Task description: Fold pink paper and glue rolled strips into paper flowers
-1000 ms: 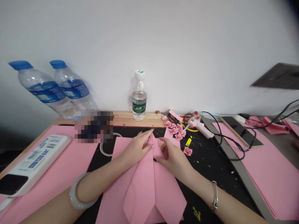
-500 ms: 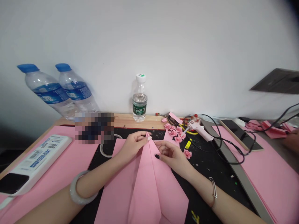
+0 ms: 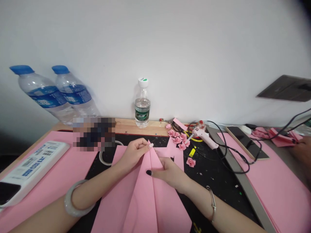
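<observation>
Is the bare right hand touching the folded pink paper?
Touching. The head view shows the bare right hand with its black-nailed thumb lying across the folded pink paper.

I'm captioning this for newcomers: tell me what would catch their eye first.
Probably the folded pink paper at bottom centre, pinched near its tip by the left grip and held lower down by the right grip. Next, the two blue-capped bottles at the back left, and the pink paper roses clustered by the glue gun right of centre.
</observation>
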`<state>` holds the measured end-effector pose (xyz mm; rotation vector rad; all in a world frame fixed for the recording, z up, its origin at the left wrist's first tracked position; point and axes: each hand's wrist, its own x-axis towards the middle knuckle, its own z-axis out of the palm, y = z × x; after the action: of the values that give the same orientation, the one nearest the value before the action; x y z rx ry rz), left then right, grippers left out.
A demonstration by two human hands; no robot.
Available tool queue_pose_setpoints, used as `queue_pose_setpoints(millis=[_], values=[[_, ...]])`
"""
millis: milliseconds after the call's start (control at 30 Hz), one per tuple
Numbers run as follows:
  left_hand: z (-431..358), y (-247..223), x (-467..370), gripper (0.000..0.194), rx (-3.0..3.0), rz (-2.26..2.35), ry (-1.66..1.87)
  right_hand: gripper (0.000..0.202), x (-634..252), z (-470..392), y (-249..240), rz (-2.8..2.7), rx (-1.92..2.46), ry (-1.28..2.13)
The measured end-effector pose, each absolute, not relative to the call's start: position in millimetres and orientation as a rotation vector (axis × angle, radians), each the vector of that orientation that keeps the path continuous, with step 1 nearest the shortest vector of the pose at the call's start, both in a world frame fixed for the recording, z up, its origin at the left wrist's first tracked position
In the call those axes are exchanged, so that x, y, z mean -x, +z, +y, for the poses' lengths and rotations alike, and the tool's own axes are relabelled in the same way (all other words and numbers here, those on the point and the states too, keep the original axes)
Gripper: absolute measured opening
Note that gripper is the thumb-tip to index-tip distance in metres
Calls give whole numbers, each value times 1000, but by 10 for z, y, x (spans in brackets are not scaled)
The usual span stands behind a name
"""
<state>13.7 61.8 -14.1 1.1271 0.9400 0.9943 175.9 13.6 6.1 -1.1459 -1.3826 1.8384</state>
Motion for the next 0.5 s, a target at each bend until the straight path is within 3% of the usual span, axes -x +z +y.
queue_pose_setpoints(millis=[133,300,500], values=[[625,-115,-127,22,-1052,848,949,1,-1765,136,26,-1362,1193,1863],[671,-89,-62,22,-850,715,858,7,-1825,130,-9,-1397,1103,1925],[709,-106,-3,21,-779,648,740,32,-1869,124,49,-1521,1103,1905]])
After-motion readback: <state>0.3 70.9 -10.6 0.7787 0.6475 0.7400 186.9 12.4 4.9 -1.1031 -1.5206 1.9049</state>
